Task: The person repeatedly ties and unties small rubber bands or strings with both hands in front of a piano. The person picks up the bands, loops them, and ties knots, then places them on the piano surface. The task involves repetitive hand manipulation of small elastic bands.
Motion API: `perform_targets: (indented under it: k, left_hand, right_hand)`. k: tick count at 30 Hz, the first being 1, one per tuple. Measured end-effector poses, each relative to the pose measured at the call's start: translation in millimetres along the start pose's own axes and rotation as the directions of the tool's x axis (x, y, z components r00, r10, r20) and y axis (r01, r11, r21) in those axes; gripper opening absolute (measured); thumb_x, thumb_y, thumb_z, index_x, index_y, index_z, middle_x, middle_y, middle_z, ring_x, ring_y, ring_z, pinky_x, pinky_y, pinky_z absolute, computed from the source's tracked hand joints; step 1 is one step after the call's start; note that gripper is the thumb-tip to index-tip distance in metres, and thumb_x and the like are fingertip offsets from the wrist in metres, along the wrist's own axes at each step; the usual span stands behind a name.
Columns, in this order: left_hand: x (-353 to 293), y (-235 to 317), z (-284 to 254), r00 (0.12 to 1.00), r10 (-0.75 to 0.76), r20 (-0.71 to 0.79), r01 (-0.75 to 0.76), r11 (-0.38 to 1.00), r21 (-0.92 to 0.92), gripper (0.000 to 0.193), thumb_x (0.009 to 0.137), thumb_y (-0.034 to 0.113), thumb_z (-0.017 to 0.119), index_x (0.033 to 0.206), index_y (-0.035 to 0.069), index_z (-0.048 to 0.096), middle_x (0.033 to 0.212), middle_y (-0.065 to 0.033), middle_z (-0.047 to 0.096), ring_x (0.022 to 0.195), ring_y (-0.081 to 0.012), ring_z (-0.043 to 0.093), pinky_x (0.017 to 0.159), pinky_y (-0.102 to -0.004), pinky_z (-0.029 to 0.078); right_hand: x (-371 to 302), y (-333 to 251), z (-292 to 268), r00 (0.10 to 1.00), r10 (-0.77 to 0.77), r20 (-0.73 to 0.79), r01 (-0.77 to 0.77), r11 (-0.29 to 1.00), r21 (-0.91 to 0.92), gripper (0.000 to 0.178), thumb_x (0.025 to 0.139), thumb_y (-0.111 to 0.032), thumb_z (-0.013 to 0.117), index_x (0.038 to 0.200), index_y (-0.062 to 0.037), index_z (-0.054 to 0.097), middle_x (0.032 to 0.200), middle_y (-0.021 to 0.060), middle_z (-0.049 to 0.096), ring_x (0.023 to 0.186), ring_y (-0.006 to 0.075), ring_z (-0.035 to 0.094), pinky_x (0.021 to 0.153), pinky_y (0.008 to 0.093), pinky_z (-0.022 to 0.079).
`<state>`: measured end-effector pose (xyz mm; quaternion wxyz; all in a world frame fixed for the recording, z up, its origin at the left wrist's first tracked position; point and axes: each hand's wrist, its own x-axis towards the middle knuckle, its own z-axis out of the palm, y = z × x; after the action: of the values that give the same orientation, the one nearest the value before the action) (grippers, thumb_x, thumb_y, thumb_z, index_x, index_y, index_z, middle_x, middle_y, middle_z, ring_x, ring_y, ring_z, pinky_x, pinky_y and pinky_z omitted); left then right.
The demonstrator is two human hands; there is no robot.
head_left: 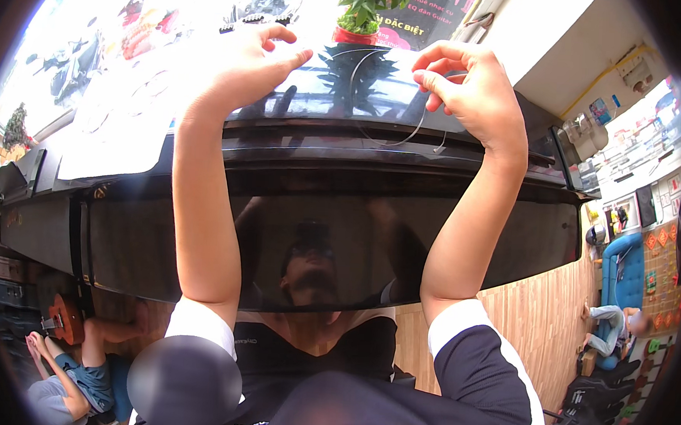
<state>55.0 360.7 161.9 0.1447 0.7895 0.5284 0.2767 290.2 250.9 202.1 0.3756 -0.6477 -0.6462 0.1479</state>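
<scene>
Both my hands are raised over the glossy black top of a piano (pixel 322 127). My right hand (pixel 474 89) is bent at the wrist, its thumb and fingers closed around part of a thin, pale, wire-like string (pixel 352 86). The string curves in a loose loop between the hands, and its reflection in the shiny top makes its full path hard to follow. At left, my left hand (pixel 252 65) has its thumb and index finger apart, the thumb pointing toward the string. Nothing shows between those fingers; its other fingers are partly hidden.
A leafy plant in a red pot (pixel 356 36) stands beyond my hands. A white sheet (pixel 117 147) covers the piano's left part. One person sits at lower left near a brown guitar (pixel 64 319), another by a blue sofa (pixel 622 269) at far right. Wooden flooring (pixel 539 307) lies beside the piano.
</scene>
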Motion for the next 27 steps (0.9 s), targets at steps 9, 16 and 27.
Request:
perform_targets:
  k: [9, 16, 27]
  left_hand:
    - [2, 11, -1, 0.952, 0.294, -0.09, -0.305, 0.872, -0.382, 0.038, 0.097, 0.045, 0.06, 0.118, 0.016, 0.071, 0.102, -0.0094, 0.071, 0.095, -0.0196, 0.065, 0.082, -0.0306, 0.054]
    - [0, 23, 15, 0.836, 0.549, -0.013, -0.455, 0.68, -0.574, 0.033, 0.101, 0.035, 0.056, 0.107, 0.008, 0.073, 0.063, 0.0011, 0.053, 0.058, -0.0057, 0.047, 0.052, -0.0212, 0.038]
    - [-14, 46, 4, 0.897, 0.426, 0.113, -0.072, 0.394, -0.916, 0.034, 0.106, 0.032, 0.045, 0.099, 0.005, 0.065, 0.061, 0.0038, 0.044, 0.047, -0.0017, 0.032, 0.042, -0.018, 0.025]
  right_hand:
    - [2, 0, 7, 0.998, -0.027, 0.051, 0.025, 0.999, 0.025, 0.008, 0.085, -0.004, 0.069, 0.093, -0.0011, 0.071, 0.076, 0.0086, 0.07, 0.062, 0.0133, 0.069, 0.059, 0.0252, 0.054]
    - [4, -2, 11, 0.994, -0.087, -0.058, 0.093, 0.99, 0.108, 0.01, 0.088, -0.008, 0.07, 0.095, -0.0011, 0.071, 0.081, 0.0132, 0.072, 0.065, 0.0176, 0.073, 0.06, 0.0263, 0.059]
    - [5, -20, 16, 0.943, -0.18, -0.279, 0.285, 0.872, 0.397, 0.003, 0.088, 0.006, 0.067, 0.087, 0.0033, 0.066, 0.08, 0.0078, 0.068, 0.079, 0.0163, 0.072, 0.066, 0.0244, 0.058]
